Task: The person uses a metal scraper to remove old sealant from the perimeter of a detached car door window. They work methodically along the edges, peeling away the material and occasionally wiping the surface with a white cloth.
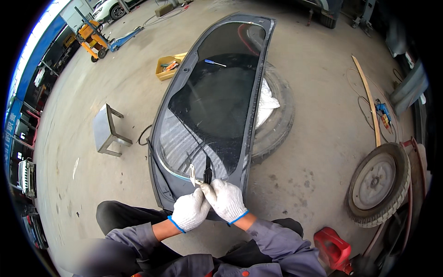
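Observation:
A dark grey car tailgate (pixel 154 159) with a tinted window (pixel 217 101) lies before me. Over its near end my two hands, in white knitted gloves with blue cuffs, meet with fingers curled. A slim black tool (pixel 207 171) sticks up from the fingers of my right hand (pixel 227 199). Beside it a small pale metal piece (pixel 192 173) rises near the fingertips of my left hand (pixel 190 211); the fingers hide its lower end. Whether the two pieces are joined I cannot tell. A blue-handled screwdriver (pixel 214 63) rests on the glass.
Under the tailgate's right side lie a large tyre (pixel 282 127) and white cloth (pixel 266 104). A yellow tool box (pixel 164 75) and metal stool (pixel 105 129) stand left. To the right are a wheel (pixel 374 182), wooden strip (pixel 367 94), blue drill (pixel 383 109) and red container (pixel 333 249).

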`<state>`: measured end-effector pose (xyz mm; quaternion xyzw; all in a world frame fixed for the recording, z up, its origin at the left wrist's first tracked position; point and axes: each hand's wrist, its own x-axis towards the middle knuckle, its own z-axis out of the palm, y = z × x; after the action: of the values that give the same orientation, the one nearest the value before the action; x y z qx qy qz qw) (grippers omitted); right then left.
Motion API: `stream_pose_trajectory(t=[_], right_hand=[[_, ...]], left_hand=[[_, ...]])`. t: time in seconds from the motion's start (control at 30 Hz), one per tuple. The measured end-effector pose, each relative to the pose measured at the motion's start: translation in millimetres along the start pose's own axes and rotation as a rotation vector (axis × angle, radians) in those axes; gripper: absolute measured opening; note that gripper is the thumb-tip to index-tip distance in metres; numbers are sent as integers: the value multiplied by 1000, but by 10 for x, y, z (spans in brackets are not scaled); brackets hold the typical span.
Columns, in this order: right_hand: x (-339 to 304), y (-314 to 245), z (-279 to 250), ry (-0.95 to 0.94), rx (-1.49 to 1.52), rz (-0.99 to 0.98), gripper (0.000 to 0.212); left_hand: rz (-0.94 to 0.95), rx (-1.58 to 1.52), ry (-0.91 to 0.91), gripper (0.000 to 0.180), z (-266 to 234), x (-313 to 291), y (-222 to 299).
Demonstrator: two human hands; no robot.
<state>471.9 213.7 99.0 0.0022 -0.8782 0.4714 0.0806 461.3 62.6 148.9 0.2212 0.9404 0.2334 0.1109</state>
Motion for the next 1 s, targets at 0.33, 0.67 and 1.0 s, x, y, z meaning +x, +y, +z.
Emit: stream_pose_trajectory(t=[0.33,0.67,1.0], right_hand=[[67,-50,-48,-149,276,122,43],[-71,-38,-241,-3,345,187,39],[10,747,-984,155,1012,523,27]], left_hand=[[26,155,4,20,0,-73,-17],[98,89,17,28,141,-121,142],[315,303,-238,42,255,184,329]])
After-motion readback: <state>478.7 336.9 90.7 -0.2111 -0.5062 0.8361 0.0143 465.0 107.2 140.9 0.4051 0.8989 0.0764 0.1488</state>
